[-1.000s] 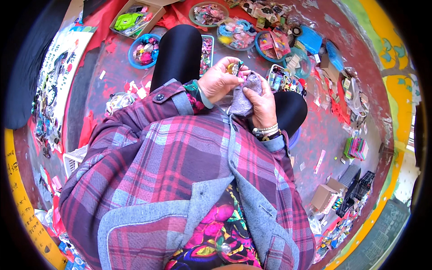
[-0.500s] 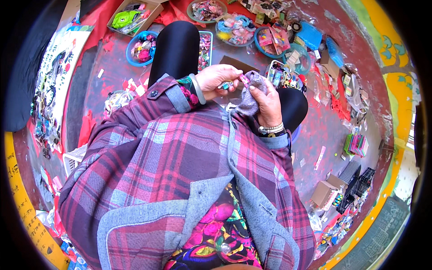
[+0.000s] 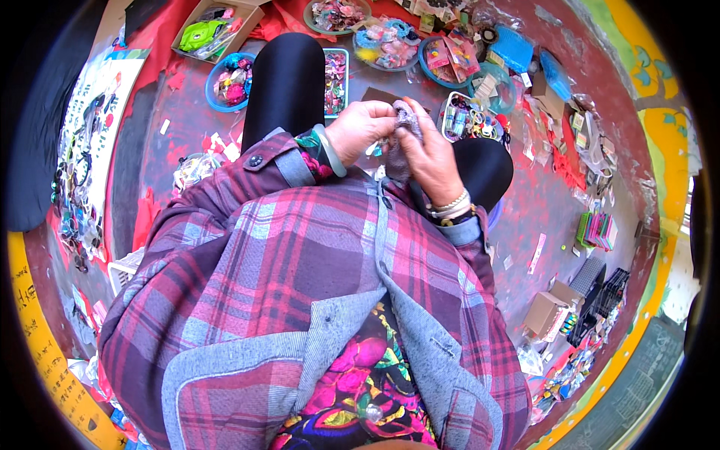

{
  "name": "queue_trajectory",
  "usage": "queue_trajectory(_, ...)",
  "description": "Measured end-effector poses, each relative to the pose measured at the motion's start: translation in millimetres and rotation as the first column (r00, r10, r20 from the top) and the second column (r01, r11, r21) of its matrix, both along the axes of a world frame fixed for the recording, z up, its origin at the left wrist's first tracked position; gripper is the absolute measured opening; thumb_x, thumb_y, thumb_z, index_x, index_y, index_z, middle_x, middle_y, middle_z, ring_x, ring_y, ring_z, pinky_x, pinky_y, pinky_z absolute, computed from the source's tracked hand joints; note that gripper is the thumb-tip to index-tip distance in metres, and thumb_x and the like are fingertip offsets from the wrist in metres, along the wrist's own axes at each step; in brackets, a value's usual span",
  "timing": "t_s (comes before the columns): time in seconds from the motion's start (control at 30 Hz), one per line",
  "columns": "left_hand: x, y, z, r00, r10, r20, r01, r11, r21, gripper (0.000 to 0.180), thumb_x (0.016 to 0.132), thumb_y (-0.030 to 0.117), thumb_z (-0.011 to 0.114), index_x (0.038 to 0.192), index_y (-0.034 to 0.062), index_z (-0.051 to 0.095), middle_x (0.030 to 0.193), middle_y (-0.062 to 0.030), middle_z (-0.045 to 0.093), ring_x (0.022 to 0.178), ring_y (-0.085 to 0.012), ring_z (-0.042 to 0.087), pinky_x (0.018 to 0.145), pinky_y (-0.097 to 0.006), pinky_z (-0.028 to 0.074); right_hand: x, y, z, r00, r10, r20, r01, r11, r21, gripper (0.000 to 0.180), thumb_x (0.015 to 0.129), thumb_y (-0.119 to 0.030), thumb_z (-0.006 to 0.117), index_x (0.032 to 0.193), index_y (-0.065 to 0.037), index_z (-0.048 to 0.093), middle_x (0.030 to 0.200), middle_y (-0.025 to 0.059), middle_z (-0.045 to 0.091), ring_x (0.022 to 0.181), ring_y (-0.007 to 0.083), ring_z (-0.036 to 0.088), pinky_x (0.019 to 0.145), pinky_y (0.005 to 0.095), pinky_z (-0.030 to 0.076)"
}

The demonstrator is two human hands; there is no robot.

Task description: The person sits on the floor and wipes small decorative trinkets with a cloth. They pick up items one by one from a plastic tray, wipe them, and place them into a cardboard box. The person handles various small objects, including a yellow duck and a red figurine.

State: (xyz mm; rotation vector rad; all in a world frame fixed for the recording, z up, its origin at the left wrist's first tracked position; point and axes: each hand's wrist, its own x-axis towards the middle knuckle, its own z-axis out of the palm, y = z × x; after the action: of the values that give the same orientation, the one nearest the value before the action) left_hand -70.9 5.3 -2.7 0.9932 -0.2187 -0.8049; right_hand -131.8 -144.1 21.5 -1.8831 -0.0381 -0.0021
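Standing in the room, watching a seated person working with bare hands between the knees, above the floor [image 3: 536, 206].

Right hand [image 3: 433, 160]: clamping on a grey-purple knitted cloth [image 3: 397, 159], thumb across its near face, fingers wrapping behind. Cloth is bunching at the top and hanging between the two hands, just ahead of the plaid coat [image 3: 300, 240]. White bracelet [image 3: 450, 205] is circling that wrist.

Left hand [image 3: 357, 131]: fingers curling inward, tips meeting the cloth's upper left edge. Tips are hiding there, so can't tell whether they're closing on anything. A small greenish item is showing under the palm; too small to identify. Pale bangle [image 3: 330, 151] is sitting at the wrist.

Around, on the floor: narrow tray [image 3: 347, 79] of small colourful pieces is lying just beyond the left knee [image 3: 289, 86], on its right side; blue bowl [image 3: 211, 97] is sitting to that knee's left. White basket [image 3: 445, 118] of mixed bits is standing just beyond the right knee [image 3: 481, 166]. More filled bowls are lining the far side, one blue with pink packets [image 3: 459, 56]. Open cardboard box [image 3: 248, 30] is holding a bright green item, far left. Pink-and-green stack [image 3: 597, 231] is standing well apart, right.
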Motion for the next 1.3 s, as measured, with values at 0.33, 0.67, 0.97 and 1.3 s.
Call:
queue_trajectory(0.33,-3,4,8,0.985,0.024,-0.168,-0.044,0.992,-0.119,0.013,0.087,0.018,0.055,0.085,0.0050,0.055,0.069,-0.0008,0.056,0.056,-0.0065,0.052,0.047,-0.016,0.040,6,-7,7,0.991,0.058,-0.121,0.002,0.896,0.444,0.033,0.084,-0.006,0.057,0.115,0.002,0.050,0.102,0.0050,0.059,0.089,0.0101,0.055,0.078,0.0232,0.045)
queue_trajectory(0.67,1,11,18,0.962,0.008,-0.272,-0.033,0.996,-0.087,0.013,0.088,0.020,0.055,0.084,0.0074,0.053,0.069,0.0013,0.054,0.055,-0.0046,0.050,0.040,-0.014,0.033,0,-13,14,0.986,-0.003,-0.166,0.096,0.824,0.559,0.032,0.083,-0.003,0.055,0.115,0.002,0.051,0.104,0.0052,0.058,0.092,0.0106,0.054,0.081,0.0229,0.043)
queue_trajectory(0.97,36,27,2,0.856,0.172,-0.488,-0.272,0.952,-0.142,0.012,0.088,0.016,0.052,0.085,0.0046,0.050,0.071,-0.0037,0.052,0.057,-0.0094,0.048,0.036,-0.015,0.029,-9,-71,7,0.936,-0.266,-0.232,0.352,0.655,0.669,0.029,0.083,0.000,0.050,0.112,0.004,0.050,0.098,0.0101,0.061,0.086,0.0163,0.060,0.075,0.0280,0.049)
queue_trajectory(1.3,59,-52,-65,0.847,0.168,-0.505,-0.091,0.980,0.175,0.016,0.085,0.015,0.057,0.094,0.0018,0.056,0.071,-0.0027,0.053,0.055,-0.0072,0.048,0.037,-0.015,0.026,-12,-86,3,0.913,-0.343,-0.221,0.383,0.528,0.758,0.031,0.082,-0.003,0.049,0.113,0.004,0.050,0.096,0.0093,0.060,0.082,0.0172,0.060,0.074,0.0280,0.049)
